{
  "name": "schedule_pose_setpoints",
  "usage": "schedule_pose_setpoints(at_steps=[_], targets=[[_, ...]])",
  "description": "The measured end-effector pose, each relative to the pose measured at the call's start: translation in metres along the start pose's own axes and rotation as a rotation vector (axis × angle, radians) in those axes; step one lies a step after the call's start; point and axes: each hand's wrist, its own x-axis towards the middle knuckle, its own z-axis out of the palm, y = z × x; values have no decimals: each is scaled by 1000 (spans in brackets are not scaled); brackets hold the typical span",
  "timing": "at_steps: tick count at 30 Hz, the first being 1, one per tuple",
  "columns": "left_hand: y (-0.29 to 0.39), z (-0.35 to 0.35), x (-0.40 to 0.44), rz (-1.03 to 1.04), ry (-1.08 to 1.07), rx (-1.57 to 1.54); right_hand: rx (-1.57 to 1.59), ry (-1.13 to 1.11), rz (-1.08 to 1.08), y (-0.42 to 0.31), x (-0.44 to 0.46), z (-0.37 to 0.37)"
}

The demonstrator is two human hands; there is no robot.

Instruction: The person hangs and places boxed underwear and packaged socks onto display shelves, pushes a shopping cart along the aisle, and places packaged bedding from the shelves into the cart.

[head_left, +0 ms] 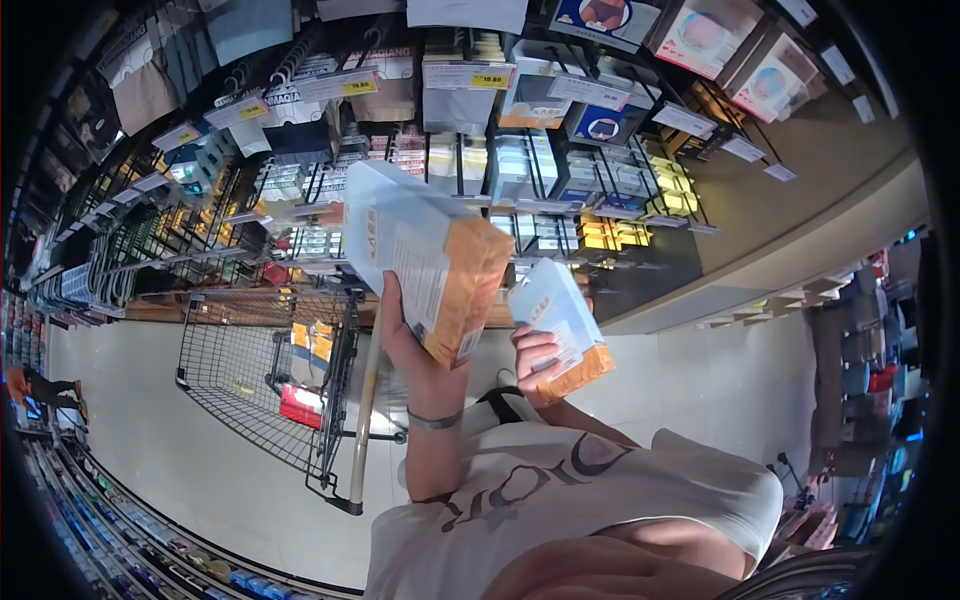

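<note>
Raised in front of the shelves, my left hand [408, 335] is closed around a large light-blue and orange box [425, 255], gripping its near lower side. A grey band circles that wrist. My right hand [536, 362] holds a smaller-looking light-blue and orange box [560, 325] of similar design, its fingers wrapped over the left side. Both boxes are tilted, with printed text on their faces and the orange ends toward the lower right. A gap separates the two boxes. Part of each grip is hidden behind its box.
Shelves with hanging packs [465, 100] and price tags stand ahead. On the left is a wire shopping cart [235, 365] holding a few packs and a red item [301, 405]. Another person [45, 390] is at the far left. More racks line the lower left and right.
</note>
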Motion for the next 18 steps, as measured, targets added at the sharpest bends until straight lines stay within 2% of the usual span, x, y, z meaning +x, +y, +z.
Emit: schedule_pose_setpoints(at_steps=[4, 6, 9, 11, 12, 13, 15, 16, 18], targets=[[29, -23, 2, -16, -38, 59, -286, -209, -71, 62, 39, 57], [40, -32, 7, 23, -66, 160, -398, -354, 52, 60, 59, 84], [51, -27, 4, 76, -143, 354, -1047, -289, 108, 80, 77, 137], [59, -28, 4, 84, -171, 505, -1583, -152, -176, 105, 79, 160], [60, -29, 5, 35, -186, 471, -1814, -54, -427, 124, 84, 158], [60, -28, 3, 10, -197, 474, -1960, 317, -847, 134, 87, 156], [57, -24, -1, -43, -217, 475, -2083, 569, -803, 152, 106, 152], [53, -24, -1, -36, -248, 495, -2260, 644, -595, 160, 114, 154], [44, -28, 1, -10, -303, 532, -2387, 721, -635, 175, 128, 134]])
